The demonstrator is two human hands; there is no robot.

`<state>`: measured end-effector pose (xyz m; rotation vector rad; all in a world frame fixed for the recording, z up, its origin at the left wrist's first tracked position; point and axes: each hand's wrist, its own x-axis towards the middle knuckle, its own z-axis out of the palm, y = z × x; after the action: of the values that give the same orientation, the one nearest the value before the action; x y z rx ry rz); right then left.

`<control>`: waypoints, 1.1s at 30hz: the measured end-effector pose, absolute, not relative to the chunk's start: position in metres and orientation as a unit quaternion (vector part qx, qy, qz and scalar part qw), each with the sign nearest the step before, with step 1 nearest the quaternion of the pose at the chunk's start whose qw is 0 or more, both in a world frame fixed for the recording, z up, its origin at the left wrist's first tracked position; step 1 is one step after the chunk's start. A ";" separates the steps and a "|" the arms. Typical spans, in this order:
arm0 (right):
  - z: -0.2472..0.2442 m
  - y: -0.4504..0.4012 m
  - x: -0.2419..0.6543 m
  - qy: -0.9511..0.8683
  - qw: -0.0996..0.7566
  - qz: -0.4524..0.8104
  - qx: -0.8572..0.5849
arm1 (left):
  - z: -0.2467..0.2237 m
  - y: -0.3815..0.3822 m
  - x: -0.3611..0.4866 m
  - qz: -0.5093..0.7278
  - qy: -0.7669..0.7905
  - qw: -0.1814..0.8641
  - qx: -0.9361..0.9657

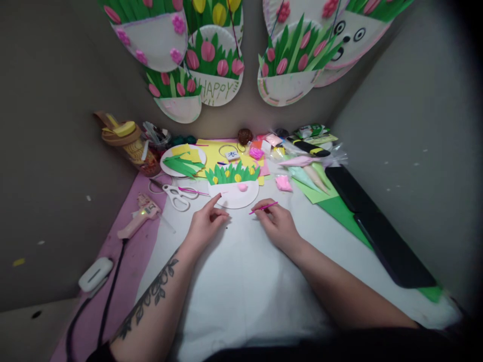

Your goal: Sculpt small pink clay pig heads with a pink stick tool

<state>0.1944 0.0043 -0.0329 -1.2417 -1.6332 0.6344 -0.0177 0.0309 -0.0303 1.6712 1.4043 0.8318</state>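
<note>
A white paper-plate pocket (236,198) with green paper grass and yellow flowers lies on the white-covered table, a pink blob (242,187) on its front. My left hand (207,220) is at its lower left, index finger stretched onto the plate and the other fingers apart, with nothing held. Right of the plate's lower edge, my right hand (274,222) pinches a thin magenta stick (264,207). Faint pink marks show on the plate near my left fingertip.
White scissors (177,197), a pink glue gun (139,219) and a tumbler (130,146) stand or lie left. Piping bags (309,168), a pink packet (283,183) and a black folded object (388,241) are right. A plate with green strips (166,172) lies behind.
</note>
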 end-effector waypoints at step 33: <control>-0.040 0.007 0.191 -0.829 0.262 0.095 -0.485 | -0.022 0.031 -0.022 0.522 0.514 0.561 0.386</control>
<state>0.1908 0.0067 -0.0401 -1.3133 -2.2433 0.2563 -0.0223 0.0310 -0.0221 0.9104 1.2104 1.2307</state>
